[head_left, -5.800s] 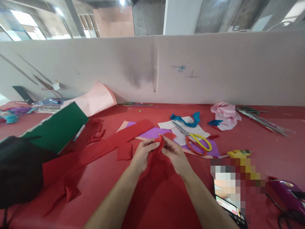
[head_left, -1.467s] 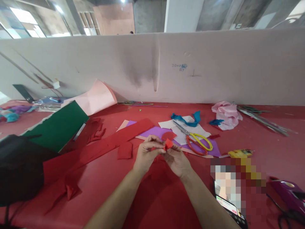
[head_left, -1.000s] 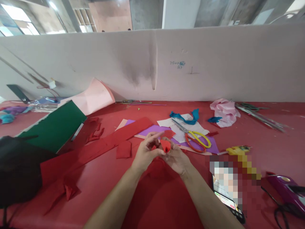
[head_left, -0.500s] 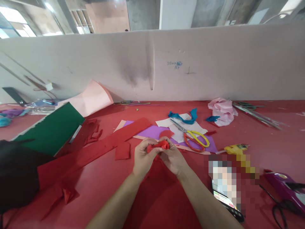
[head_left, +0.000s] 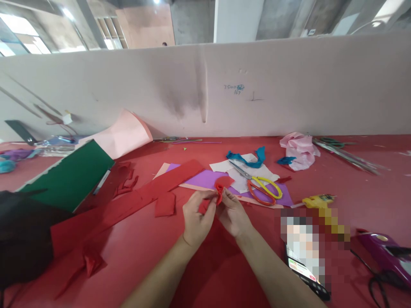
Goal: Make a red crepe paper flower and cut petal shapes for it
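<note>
Between my two hands is a rolled piece of red crepe paper [head_left: 219, 188], its coiled end pointing up and away from me. My left hand [head_left: 199, 216] pinches its lower left part, where a red flap shows beside the thumb. The fingertips of my right hand [head_left: 233, 211] close on its right side. Just beyond the roll lies a red rounded cut piece [head_left: 226, 181]. Scissors [head_left: 261, 185] with one yellow and one red handle rest on white paper [head_left: 240, 179] to the right. A folded red square [head_left: 165, 204] lies left of my left hand.
A long red strip [head_left: 128, 203] runs across the left side near a green board [head_left: 69, 177]. On the right are a yellow glue gun [head_left: 318, 201], a partly blurred phone [head_left: 302, 265] and a purple device [head_left: 385, 256]. A pale partition [head_left: 128, 90] stands behind.
The red roll has turned from lying sideways to standing more upright, its coiled end now facing away. Both hands have shifted their finger grip around it.
</note>
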`<act>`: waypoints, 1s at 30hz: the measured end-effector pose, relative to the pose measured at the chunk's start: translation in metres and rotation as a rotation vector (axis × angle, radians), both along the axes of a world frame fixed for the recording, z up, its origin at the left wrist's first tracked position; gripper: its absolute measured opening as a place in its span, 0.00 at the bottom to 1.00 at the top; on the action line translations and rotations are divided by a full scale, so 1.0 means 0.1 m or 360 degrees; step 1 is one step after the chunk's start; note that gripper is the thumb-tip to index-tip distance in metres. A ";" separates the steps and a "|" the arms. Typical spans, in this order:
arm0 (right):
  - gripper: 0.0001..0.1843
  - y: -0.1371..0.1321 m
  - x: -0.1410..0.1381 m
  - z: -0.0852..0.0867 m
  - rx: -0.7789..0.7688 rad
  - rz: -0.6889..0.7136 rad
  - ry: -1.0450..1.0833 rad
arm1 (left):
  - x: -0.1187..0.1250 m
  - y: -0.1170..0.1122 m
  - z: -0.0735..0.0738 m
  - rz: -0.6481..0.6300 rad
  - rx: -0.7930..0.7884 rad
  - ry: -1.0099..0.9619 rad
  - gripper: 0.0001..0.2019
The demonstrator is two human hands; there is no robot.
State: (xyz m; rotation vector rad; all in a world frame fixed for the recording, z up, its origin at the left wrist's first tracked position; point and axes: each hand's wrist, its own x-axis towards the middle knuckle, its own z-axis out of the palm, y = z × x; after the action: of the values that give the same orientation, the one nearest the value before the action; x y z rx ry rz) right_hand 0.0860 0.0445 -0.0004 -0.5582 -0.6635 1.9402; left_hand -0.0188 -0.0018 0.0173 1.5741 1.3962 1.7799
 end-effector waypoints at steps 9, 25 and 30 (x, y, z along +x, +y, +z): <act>0.13 -0.06 -0.09 0.01 -0.0068 -0.0019 -0.0011 | -0.03 0.11 -0.08 -0.0123 -0.0282 -0.0418 0.04; 0.10 0.06 0.01 -0.04 0.0130 -0.0059 -0.0184 | -0.09 0.14 -0.02 -0.0360 -0.0335 -0.0756 0.03; 0.13 0.06 0.05 0.02 0.0008 0.0148 -0.0095 | -0.11 0.13 0.01 -0.0402 -0.0323 -0.0575 0.05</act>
State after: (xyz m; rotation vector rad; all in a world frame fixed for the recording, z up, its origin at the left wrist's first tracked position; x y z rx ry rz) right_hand 0.0910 0.0505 0.0013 -0.5932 -0.7433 2.0147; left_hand -0.0298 0.0116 0.0180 1.1926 1.1127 1.6155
